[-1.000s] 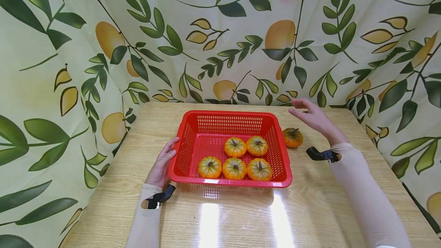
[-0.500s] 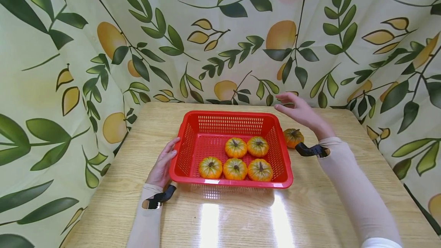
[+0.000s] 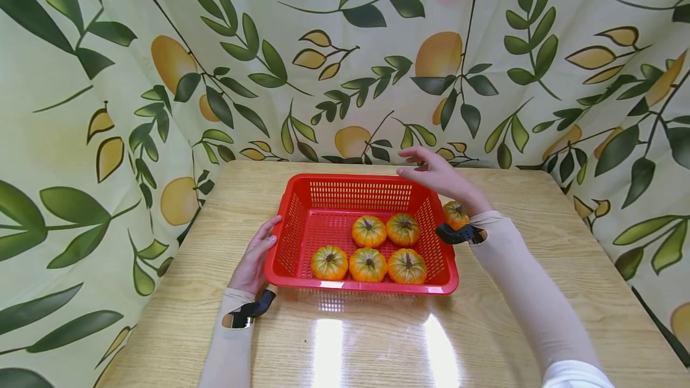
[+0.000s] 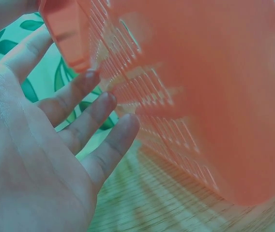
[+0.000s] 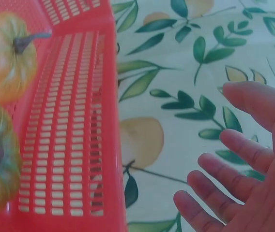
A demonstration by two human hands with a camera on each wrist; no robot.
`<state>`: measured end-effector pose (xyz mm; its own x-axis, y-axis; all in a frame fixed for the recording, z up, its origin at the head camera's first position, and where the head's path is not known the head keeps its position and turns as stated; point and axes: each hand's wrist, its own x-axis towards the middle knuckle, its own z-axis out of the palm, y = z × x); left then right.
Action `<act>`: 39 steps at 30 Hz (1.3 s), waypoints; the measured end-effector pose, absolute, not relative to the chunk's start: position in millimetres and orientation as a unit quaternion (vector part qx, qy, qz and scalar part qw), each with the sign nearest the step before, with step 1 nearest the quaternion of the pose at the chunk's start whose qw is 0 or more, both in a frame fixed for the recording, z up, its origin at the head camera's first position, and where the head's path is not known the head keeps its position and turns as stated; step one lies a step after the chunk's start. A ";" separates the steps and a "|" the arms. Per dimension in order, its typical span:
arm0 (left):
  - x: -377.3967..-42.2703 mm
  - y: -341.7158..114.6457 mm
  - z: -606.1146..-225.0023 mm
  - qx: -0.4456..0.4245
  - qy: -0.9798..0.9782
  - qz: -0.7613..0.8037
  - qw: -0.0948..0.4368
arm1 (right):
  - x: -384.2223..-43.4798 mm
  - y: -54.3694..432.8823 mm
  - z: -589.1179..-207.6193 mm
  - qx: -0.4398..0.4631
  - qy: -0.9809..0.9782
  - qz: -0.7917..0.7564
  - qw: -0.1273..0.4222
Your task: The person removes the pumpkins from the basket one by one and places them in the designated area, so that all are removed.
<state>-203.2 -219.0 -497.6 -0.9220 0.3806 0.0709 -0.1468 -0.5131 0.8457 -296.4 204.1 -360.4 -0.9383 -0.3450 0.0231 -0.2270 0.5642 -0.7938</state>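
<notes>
A red plastic basket [image 3: 323, 220] stands on the table with several small orange pumpkins [image 3: 369, 232] on its floor, mostly toward the right and front. My left hand [image 3: 252, 262] is at the basket's left side; in the left wrist view its extended fingertips [image 4: 128, 123] reach the slotted wall. Over the basket's back right corner hovers my right hand [image 3: 439, 175], fingers spread and relaxed with nothing in them. Another pumpkin [image 3: 455, 213] sits on the table just outside the basket's right wall, partly covered by the right wrist.
The wooden table [image 3: 377, 340] extends in front of the basket and to both sides. Behind it and at the sides hangs a leaf-and-fruit patterned curtain [image 3: 259, 106]. Each wrist wears a black camera strap [image 3: 460, 233].
My right hand has moved left, from above the outside pumpkin to over the basket's back right corner, its wrist now overlapping that pumpkin. The left hand, basket and pumpkins have stayed put.
</notes>
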 end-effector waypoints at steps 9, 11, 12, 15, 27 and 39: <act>-203.4 -219.3 -498.6 0.121 0.477 0.857 0.150 | -299.3 178.1 -364.6 -0.215 0.869 -0.438 0.076; -203.2 -219.5 -498.8 0.120 0.478 0.857 0.150 | -299.3 173.0 -364.5 -0.224 0.865 -0.442 0.080; -203.2 -219.7 -498.9 0.121 0.479 0.856 0.150 | -299.1 170.6 -364.1 -0.229 0.863 -0.442 0.082; -203.3 -219.6 -498.5 0.121 0.478 0.857 0.149 | -298.8 163.8 -363.1 -0.239 0.859 -0.444 0.085; -202.7 -217.2 -494.9 0.117 0.482 0.856 0.147 | -296.6 141.8 -366.6 -0.246 0.860 -0.428 0.132; -202.4 -218.7 -497.5 0.109 0.483 0.855 0.150 | -296.0 131.5 -381.5 -0.269 0.856 -0.417 0.146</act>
<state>-202.4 -218.7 -497.5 -0.9311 0.3626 0.0410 -0.1520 -0.4874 0.8599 -296.0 131.5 -381.5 -0.8124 -0.5825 -0.0257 -0.3387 0.5073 -0.7925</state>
